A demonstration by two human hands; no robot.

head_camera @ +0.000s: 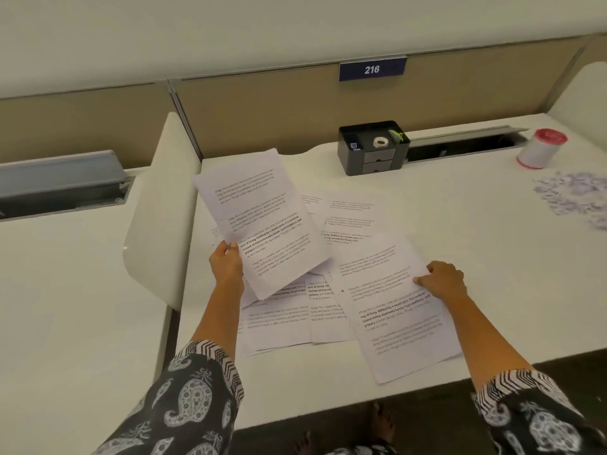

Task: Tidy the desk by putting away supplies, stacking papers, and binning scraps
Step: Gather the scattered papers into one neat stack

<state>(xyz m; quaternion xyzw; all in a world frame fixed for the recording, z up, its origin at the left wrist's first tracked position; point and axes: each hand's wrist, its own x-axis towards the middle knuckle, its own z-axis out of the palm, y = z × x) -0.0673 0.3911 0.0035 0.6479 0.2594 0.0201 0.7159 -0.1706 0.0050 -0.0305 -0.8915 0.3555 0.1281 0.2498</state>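
From the head view, the left hand (226, 261) has its fingers closed on the near-left corner of a sheaf (262, 221) of printed sheets, thumb on top, holding it tilted above the left part of the desk (460, 231). The right hand (443, 280) has its fingers curled over the right edge of a sheet (394, 310) at the near right; the thumb is hidden, so this reads as a pinch, though I cannot be sure of it. Between and beneath them more papers (289, 320) lie fanned and overlapping, some askew. Paper like this is light, limp and slick on a smooth top. Held by one corner the sheaf will likely droop and fan, so a grip along a long edge, or both hands squaring it, should serve better. A flat sheet is hard to lift from the middle; sliding it to the near edge or raising a corner gives purchase. At the far side stands a black organiser (374, 159) with a tape roll (380, 141) in it. A red-topped canister (538, 149) stands far right, with scraps (574, 198) strewn just near of it. The scraps are tiny and will scatter easily, so sweeping them together probably beats picking them up.
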